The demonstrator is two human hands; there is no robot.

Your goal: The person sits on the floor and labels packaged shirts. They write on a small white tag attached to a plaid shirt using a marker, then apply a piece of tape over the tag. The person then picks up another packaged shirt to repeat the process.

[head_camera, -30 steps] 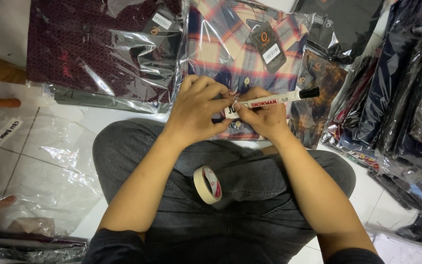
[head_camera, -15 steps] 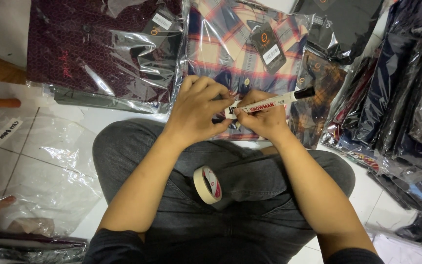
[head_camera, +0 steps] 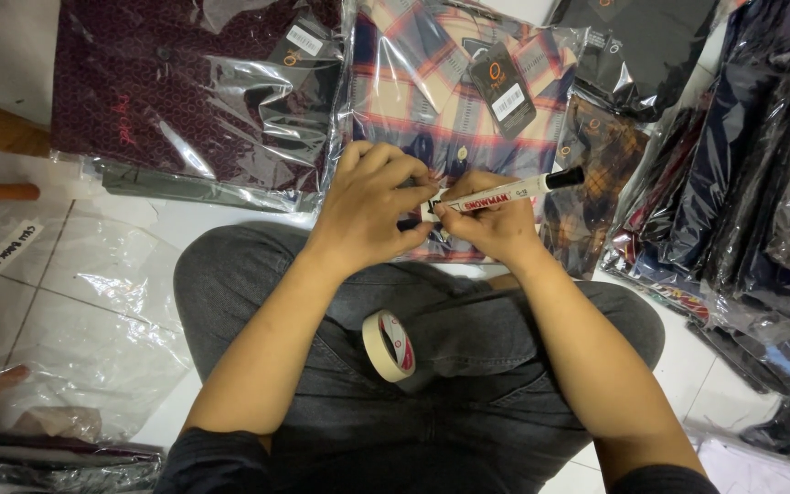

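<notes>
My right hand (head_camera: pixel 491 224) grips a white marker (head_camera: pixel 514 191) with a black cap end, its tip pointing left onto a small white label. My left hand (head_camera: pixel 372 206) presses down beside the tip, fingers curled on the label. Both hands rest on a plaid shirt in a clear plastic bag (head_camera: pixel 432 91) with a black hang tag. A roll of cream masking tape (head_camera: pixel 389 345) sits on my lap between my crossed legs.
A bagged maroon shirt (head_camera: pixel 185 101) lies at the left. A brown patterned bagged shirt (head_camera: pixel 601 169) and a pile of dark bagged garments (head_camera: pixel 761 183) fill the right. Empty clear bags (head_camera: pixel 75 320) lie on the white tiled floor at the left.
The marker has tilted slightly, its capped end a little higher, and its tip has shifted slightly on the label. My left hand has stayed in place.
</notes>
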